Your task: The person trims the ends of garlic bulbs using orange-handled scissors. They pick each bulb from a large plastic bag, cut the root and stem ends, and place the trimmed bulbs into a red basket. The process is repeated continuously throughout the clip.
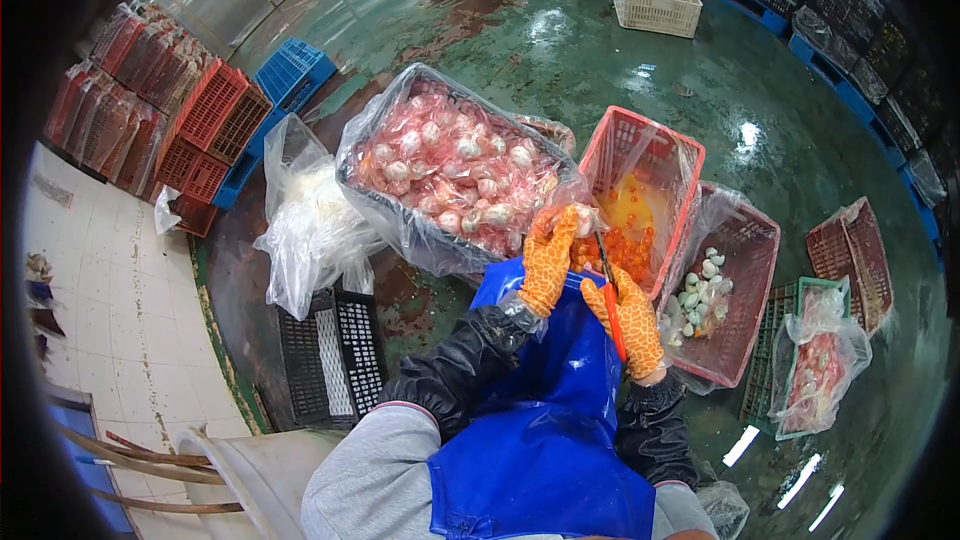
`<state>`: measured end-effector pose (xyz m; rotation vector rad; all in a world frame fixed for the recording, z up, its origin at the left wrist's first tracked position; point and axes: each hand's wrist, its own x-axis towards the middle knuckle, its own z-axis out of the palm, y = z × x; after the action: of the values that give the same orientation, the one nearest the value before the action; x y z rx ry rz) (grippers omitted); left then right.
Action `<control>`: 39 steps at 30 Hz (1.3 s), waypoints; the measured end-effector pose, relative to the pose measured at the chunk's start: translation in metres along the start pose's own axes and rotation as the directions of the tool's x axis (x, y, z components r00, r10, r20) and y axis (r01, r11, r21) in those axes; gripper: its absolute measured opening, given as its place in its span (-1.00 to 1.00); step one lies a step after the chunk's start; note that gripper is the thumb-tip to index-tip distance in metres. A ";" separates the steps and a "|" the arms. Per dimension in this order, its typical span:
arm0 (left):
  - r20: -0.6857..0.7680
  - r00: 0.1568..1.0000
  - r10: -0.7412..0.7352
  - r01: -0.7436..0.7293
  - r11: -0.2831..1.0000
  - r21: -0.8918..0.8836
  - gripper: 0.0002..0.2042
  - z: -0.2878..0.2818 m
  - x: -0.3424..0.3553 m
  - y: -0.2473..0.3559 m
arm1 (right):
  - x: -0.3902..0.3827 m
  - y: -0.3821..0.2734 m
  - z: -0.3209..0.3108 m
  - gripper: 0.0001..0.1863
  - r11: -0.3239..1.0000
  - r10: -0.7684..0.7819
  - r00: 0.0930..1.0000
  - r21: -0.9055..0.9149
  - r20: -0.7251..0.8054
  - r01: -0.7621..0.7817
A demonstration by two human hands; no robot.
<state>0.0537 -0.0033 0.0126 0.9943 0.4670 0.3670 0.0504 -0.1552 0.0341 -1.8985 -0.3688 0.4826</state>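
My left hand (547, 262), in an orange patterned glove, is closed on a small plastic-wrapped egg (585, 220) at the edge of a large crate (372, 118). That crate is lined with clear plastic and heaped with wrapped whitish eggs (468, 148) among pink film. In my right hand (632, 322), gloved alike, is a red-handled tool (614, 325) with a dark, narrow blade; whether it is a knife or scissors I cannot tell. Its tip reaches up close to the egg. Just beyond my hands, a plastic-lined red crate (690, 185) holds orange yolks (628, 245) in yellow liquid.
To the right, a dark red crate (745, 325) contains pale shells (700, 295). Past it are a green crate (760, 365) with bagged pink material and another red crate (865, 250). A bundle of clear plastic (318, 225) and a black crate (308, 365) lie left on the wet green floor.
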 end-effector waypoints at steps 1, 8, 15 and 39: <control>0.004 1.000 0.018 -0.018 1.000 0.014 -0.81 -0.005 0.004 -0.002 | -0.001 -0.002 -0.002 -0.40 1.000 0.021 0.999 -0.017 0.028 -0.021; 0.022 0.997 0.076 -0.078 0.995 0.064 -0.76 0.002 -0.001 -0.007 | -0.002 -0.002 0.003 -0.43 0.991 0.009 1.000 0.134 0.017 -0.012; 0.094 0.992 -0.089 0.081 0.993 0.086 -0.76 -0.003 -0.003 -0.001 | 0.000 0.003 -0.001 -0.47 0.994 -0.064 0.998 0.085 0.017 0.062; 0.178 0.978 -0.113 0.109 0.994 0.033 -0.84 -0.012 0.046 -0.023 | 0.027 0.027 -0.020 -0.11 0.207 -0.063 0.814 0.805 0.577 -0.556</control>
<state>0.0876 0.0163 -0.0226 1.0089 0.3620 0.1705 0.0846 -0.1686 0.0117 -0.4949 0.0116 1.1503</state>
